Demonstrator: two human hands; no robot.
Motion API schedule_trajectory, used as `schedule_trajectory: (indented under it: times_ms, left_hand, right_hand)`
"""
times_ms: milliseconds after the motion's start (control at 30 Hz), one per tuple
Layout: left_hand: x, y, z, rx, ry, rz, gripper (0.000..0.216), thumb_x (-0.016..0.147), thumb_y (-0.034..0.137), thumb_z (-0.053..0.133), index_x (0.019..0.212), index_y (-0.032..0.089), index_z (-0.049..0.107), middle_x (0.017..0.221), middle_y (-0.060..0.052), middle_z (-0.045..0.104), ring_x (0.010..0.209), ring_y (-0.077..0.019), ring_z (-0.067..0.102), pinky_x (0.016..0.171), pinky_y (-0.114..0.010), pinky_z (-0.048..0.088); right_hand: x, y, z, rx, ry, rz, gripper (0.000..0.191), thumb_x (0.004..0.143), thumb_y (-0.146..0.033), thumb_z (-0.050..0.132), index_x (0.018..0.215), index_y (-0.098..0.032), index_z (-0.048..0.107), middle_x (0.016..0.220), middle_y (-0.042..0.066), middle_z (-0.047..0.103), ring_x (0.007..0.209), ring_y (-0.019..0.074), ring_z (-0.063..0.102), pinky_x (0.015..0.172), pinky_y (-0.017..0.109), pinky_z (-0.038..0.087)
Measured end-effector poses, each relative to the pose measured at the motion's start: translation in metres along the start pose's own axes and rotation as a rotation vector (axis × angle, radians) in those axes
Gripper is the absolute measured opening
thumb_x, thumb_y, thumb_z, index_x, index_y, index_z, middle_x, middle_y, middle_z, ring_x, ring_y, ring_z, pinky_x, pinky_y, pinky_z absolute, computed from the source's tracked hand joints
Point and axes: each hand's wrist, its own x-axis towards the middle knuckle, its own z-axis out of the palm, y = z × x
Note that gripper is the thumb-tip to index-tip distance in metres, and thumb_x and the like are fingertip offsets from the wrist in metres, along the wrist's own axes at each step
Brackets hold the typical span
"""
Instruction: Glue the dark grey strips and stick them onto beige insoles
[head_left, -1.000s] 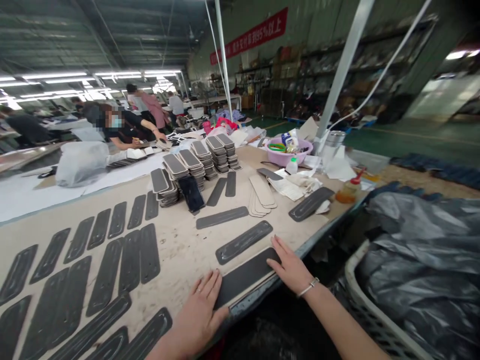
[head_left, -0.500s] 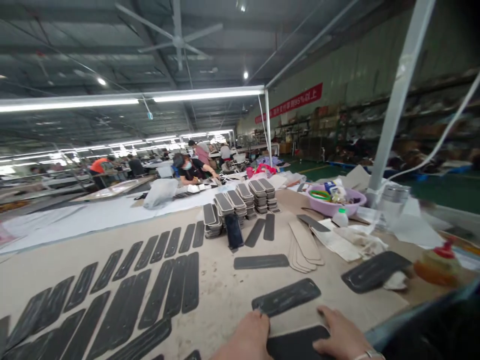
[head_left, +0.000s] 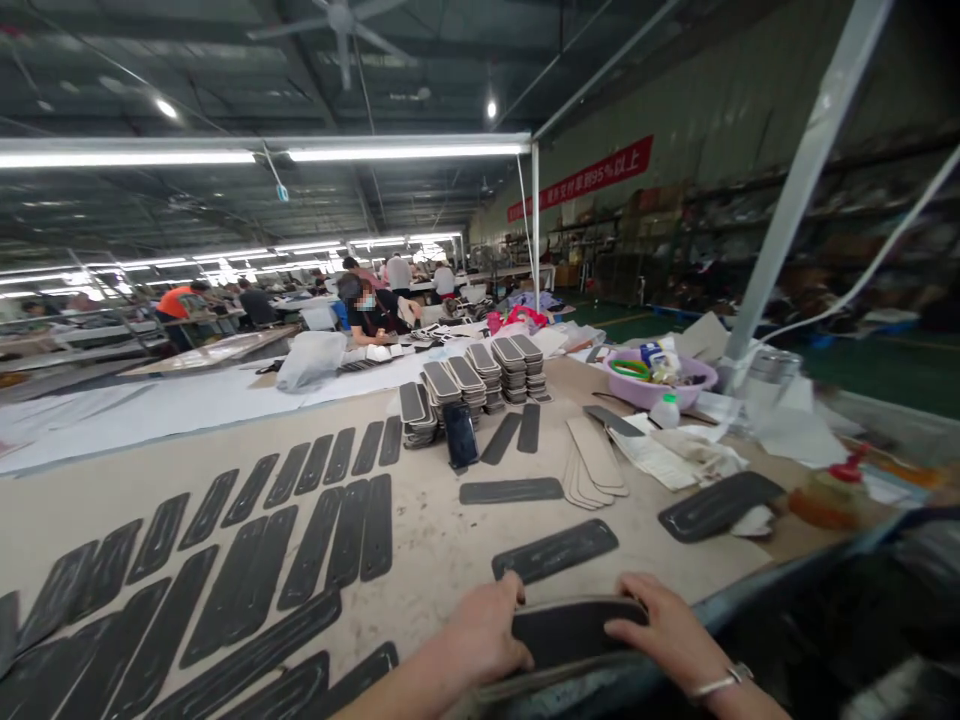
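Note:
Near the table's front edge, a dark oblong panel [head_left: 566, 632] with rounded corners and a pale edge is held between my two hands. My left hand [head_left: 491, 622] grips its left end, fingers behind and thumb on the near face. At the other end, my right hand [head_left: 658, 622] pinches the panel with thumb in front and fingers behind. Just beyond lies another dark panel [head_left: 555, 550] with shiny streaks, flat on the table. A narrower dark strip [head_left: 511, 491] is behind that one, beside a fan of beige pieces [head_left: 592, 462].
Rows of dark panels [head_left: 304, 550] cover the left side of the table. Stacked pale-edged panels [head_left: 465, 380] stand at the back, a phone [head_left: 460, 436] leaning on them. To the right are a purple basin [head_left: 660, 388] and a red-topped bottle [head_left: 832, 492]. A co-worker [head_left: 367, 310] bends over farther back.
The panel between my hands has been raised and tilted up, showing its pale upper edge. My left hand's thumb now shows on its near face. The view has tipped downward.

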Motion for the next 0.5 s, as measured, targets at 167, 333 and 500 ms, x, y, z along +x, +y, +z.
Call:
schedule_trajectory:
  times_ms: [167, 333, 500]
  left_hand:
    - [-0.023, 0.003, -0.021, 0.113, 0.113, 0.223, 0.038, 0.077, 0.024, 0.054, 0.115, 0.018, 0.052, 0.117, -0.01, 0.059, 0.107, -0.0244, 0.054, 0.094, -0.033, 0.042]
    - [-0.021, 0.001, -0.003, 0.21, 0.058, 0.199, 0.028, 0.077, 0.034, 0.057, 0.1, 0.017, 0.055, 0.106, -0.01, 0.061, 0.098, -0.025, 0.057, 0.086, -0.034, 0.046]
    - [-0.015, 0.002, 0.006, 0.266, 0.002, 0.215, 0.019, 0.083, 0.027, 0.047, 0.099, 0.018, 0.052, 0.096, -0.008, 0.066, 0.093, -0.0251, 0.062, 0.08, -0.033, 0.047]
  right_hand:
    - [-0.011, -0.021, -0.004, 0.065, 0.093, -0.068, 0.014, 0.084, -0.037, 0.052, 0.08, -0.023, 0.05, 0.075, -0.001, 0.055, 0.071, 0.0172, 0.054, 0.066, 0.028, 0.043]
    - [-0.011, -0.013, 0.017, 0.108, 0.085, -0.139, 0.017, 0.078, -0.026, 0.057, 0.094, -0.023, 0.055, 0.094, 0.003, 0.061, 0.089, 0.0198, 0.058, 0.082, 0.032, 0.047]
    - [-0.019, 0.001, 0.025, 0.137, 0.16, -0.125, 0.056, 0.067, -0.014, 0.054, 0.123, -0.018, 0.049, 0.114, 0.009, 0.057, 0.107, 0.0211, 0.054, 0.098, 0.037, 0.042]
